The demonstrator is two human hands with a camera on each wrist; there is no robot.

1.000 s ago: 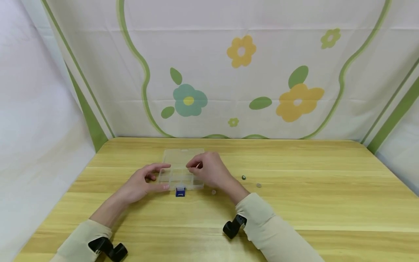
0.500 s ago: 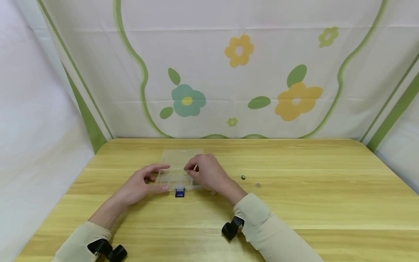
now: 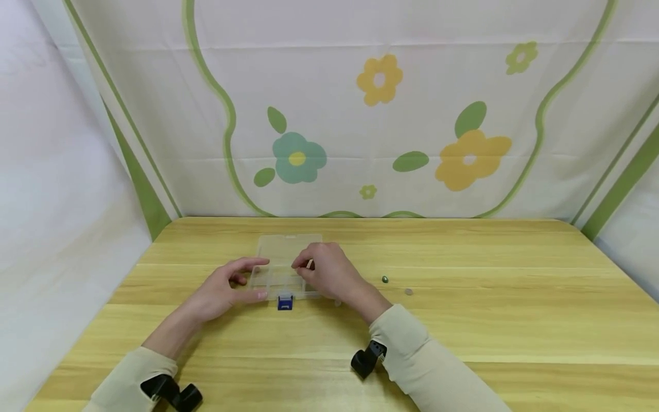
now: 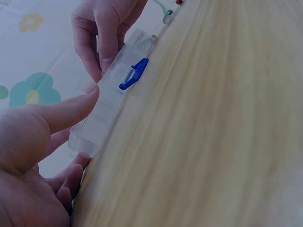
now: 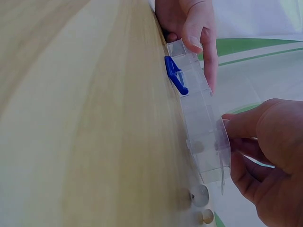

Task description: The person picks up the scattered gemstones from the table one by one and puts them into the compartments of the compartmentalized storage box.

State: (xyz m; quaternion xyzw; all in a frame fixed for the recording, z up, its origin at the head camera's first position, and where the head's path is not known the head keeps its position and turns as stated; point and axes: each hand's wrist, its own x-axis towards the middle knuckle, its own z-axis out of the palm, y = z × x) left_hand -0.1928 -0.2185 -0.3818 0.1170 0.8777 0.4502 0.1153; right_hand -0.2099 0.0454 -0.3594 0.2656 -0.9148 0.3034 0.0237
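A clear plastic compartment box [image 3: 278, 280] lies on the table with its lid [image 3: 278, 246] folded back and a blue latch [image 3: 285, 302] at the front. My left hand [image 3: 218, 289] holds the box's left end, thumb at the front and index finger towards the back. Over the compartments, my right hand [image 3: 329, 269] has its thumb and index fingertips pinched together. What seems to be a tiny object lies between them, too small and covered to identify. Through the box wall in the right wrist view, a roundish dark spot [image 5: 199, 146] shows in one compartment.
To the right lie a dark green bead [image 3: 385, 279] and a flat pale disc [image 3: 409, 292]. A clear round piece [image 3: 337, 303] sits close to the box, partly behind my right wrist. A flowered cloth [image 3: 381, 131] hangs behind the wooden table [image 3: 463, 326].
My right hand has shifted slightly down and left over the box, fingertips still pinched. The left hand stays on the box's left end. The camera sways a little.
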